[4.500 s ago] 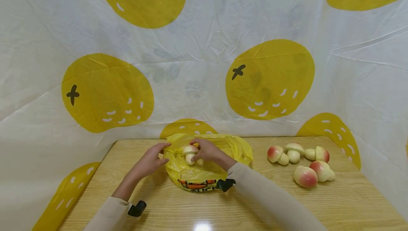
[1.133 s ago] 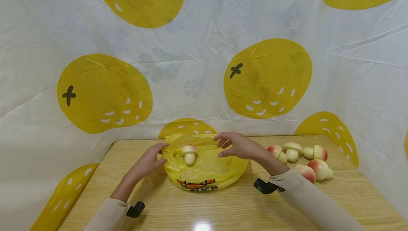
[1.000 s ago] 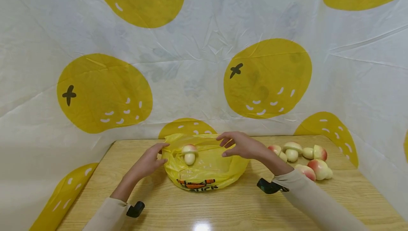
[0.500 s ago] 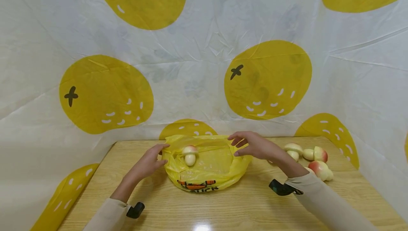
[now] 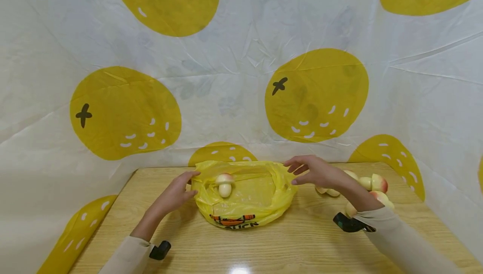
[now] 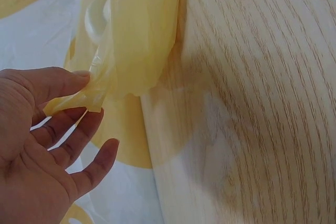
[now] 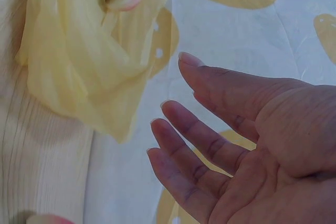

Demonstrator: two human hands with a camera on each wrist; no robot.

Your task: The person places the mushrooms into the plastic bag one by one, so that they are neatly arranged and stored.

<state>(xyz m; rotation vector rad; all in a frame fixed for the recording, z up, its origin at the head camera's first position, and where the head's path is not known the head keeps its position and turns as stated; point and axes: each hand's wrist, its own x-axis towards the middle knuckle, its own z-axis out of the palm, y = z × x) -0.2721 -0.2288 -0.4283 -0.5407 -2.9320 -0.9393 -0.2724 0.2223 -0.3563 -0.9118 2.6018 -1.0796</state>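
A: Where is the bag lying?

B: The yellow bag (image 5: pixel 264 212) is resting mid-worktop (image 5: pixel 279 246), toward the far edge, its long axis running left to right. One mushroom (image 5: pixel 225 185) is lying inside, left of centre, its cap pointing far and its stem near.

A: What is the left hand (image 5: pixel 173 194) doing?

B: Its fingers are pinching the bag's left edge.

A: And the right hand (image 5: pixel 315 172)?

B: It's holding nothing. Its fingers are spreading apart beside the bag's right edge and pointing left; the right wrist view is showing a gap between them and the bag.

A: Which way are the other mushrooms (image 5: pixel 379 183) lying?

B: To the right, behind those fingers, with the right forearm (image 5: pixel 356 192) partly covering them. That's probably the relation that's counting: the right hand is sitting between bag and group, far nearer to the group than the left hand. The far right mushroom is lying roughly left to right, cap rightward; the forearm is hiding too much of the nearest one for me to tell its axis.
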